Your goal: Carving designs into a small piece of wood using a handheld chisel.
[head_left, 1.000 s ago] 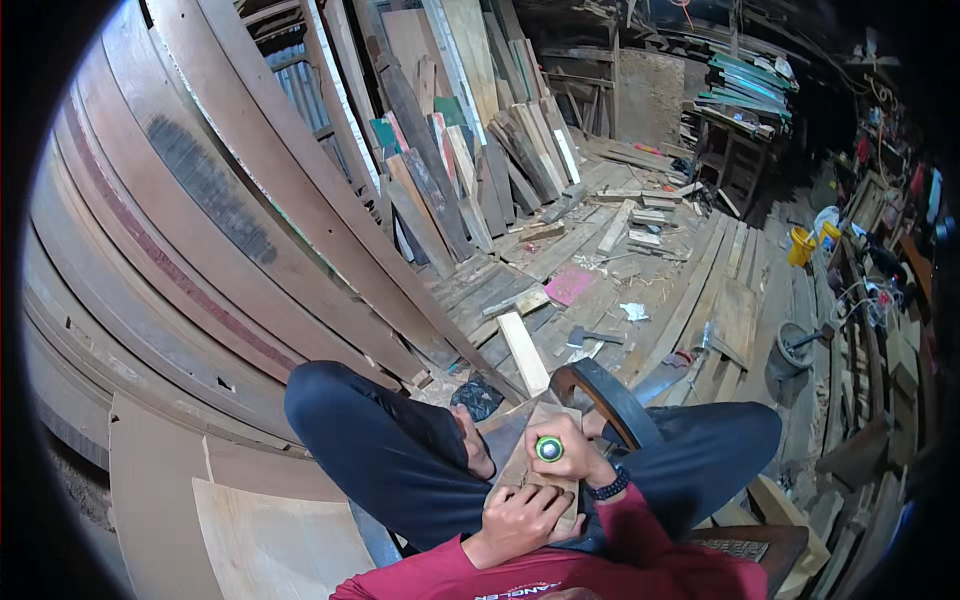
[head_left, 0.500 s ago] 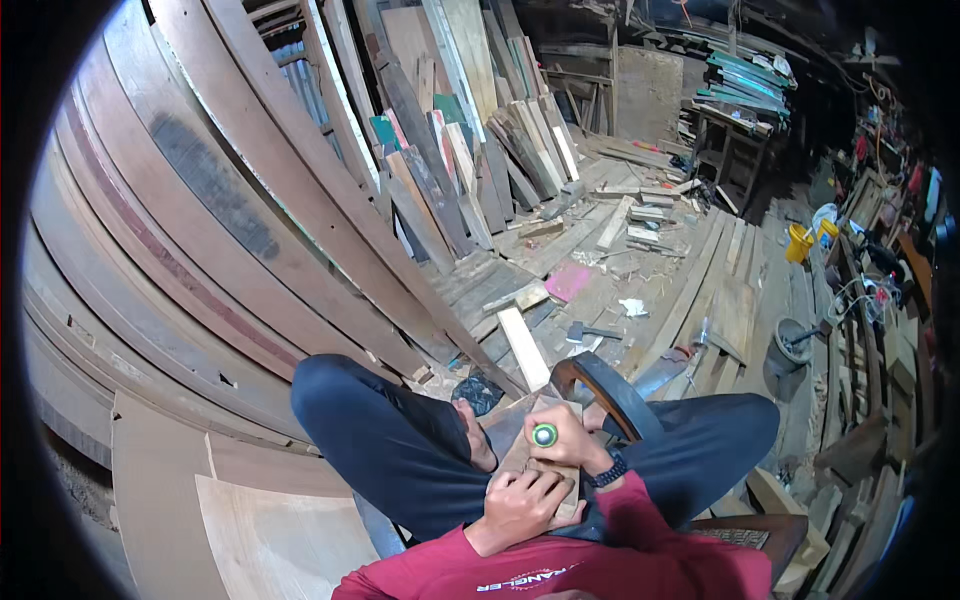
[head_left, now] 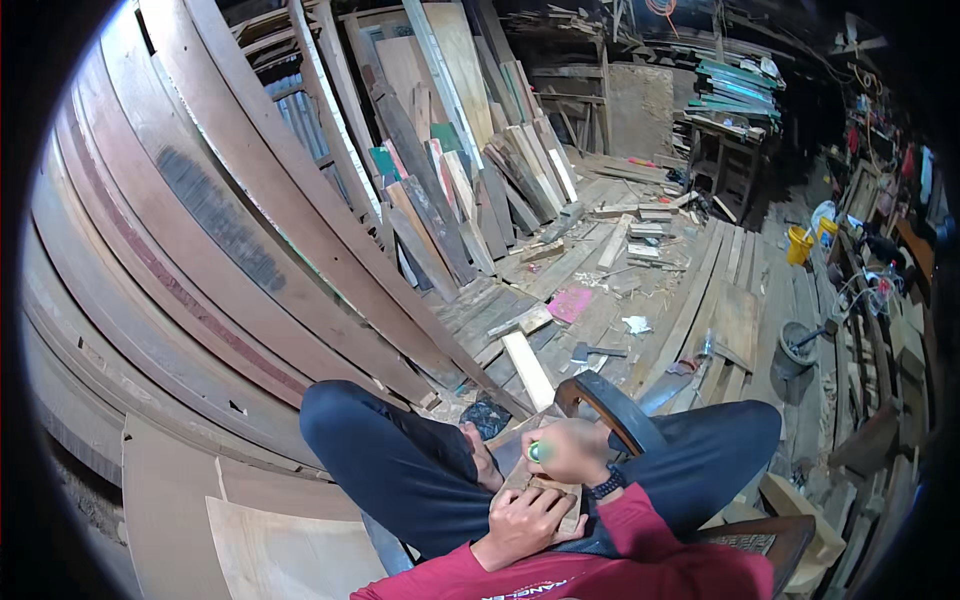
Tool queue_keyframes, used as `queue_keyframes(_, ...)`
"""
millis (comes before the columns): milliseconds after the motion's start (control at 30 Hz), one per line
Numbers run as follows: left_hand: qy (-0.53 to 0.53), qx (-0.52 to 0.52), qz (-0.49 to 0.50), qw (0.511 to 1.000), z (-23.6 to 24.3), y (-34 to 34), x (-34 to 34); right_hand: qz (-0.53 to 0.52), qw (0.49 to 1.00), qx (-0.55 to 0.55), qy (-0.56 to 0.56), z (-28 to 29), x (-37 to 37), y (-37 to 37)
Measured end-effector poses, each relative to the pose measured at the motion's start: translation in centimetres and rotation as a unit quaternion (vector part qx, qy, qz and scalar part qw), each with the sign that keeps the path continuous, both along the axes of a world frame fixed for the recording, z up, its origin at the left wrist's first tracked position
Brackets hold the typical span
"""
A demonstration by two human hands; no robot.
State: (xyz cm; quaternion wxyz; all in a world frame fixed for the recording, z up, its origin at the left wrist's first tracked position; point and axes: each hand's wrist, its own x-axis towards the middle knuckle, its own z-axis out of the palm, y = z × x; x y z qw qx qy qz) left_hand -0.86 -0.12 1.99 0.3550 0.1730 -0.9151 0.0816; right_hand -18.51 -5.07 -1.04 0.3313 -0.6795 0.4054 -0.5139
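Seated cross-legged in dark blue trousers on a plank-strewn workshop floor, red sleeves coming in from the lower edge. Right hand (head_left: 572,452) closed in a fist around a small green-tipped tool (head_left: 535,452), fingers curled tight together about it, green end poking out toward the left; dark wristband (head_left: 606,484) just below on the wrist. Left hand (head_left: 524,522) lying flat on a small piece of wood (head_left: 545,487) held in the lap, fingers together and pressed down on its near end, thumb side toward the knee. Piece of wood resting between the two knees, just under the right fist and touching both hands; exact contact of tool tip with wood too small to tell. Curved dark wooden chair arm (head_left: 612,408) arching just beyond the right hand. Pale short plank (head_left: 527,370) on the floor ahead of the knees, hammer (head_left: 592,352) near its far right end, pink sheet (head_left: 570,302) farther off. Long curved boards (head_left: 230,230) leaning along the left side, stacked planks (head_left: 480,180) propped against the far wall, yellow buckets (head_left: 800,243) well apart at the right edge of the floor.
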Motion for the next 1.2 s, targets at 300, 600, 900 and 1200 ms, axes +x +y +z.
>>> queue_keyframes(300, -0.001, 0.015, -0.002, 1.0, 0.2, 0.1, -0.2, 0.002, 1.0, 0.016, 0.011, 0.1, -0.7, 0.2)
queue_keyframes(600, 0.001, 0.009, 0.003, 1.0, -0.5, 0.3, 0.0, -0.019, 0.999, -0.031, 0.039, 0.7, -0.2, 0.5)
queue_keyframes(900, -0.011, 0.011, 0.008, 1.0, -0.2, 0.5, 0.2, 0.052, 0.998, 0.027, -0.036, 2.3, -0.7, 1.6)
queue_keyframes(1200, -0.003, 0.002, 0.002, 1.0, -0.3, 0.3, -0.1, -0.021, 0.998, -0.041, 0.04, 1.0, 0.0, 0.5)
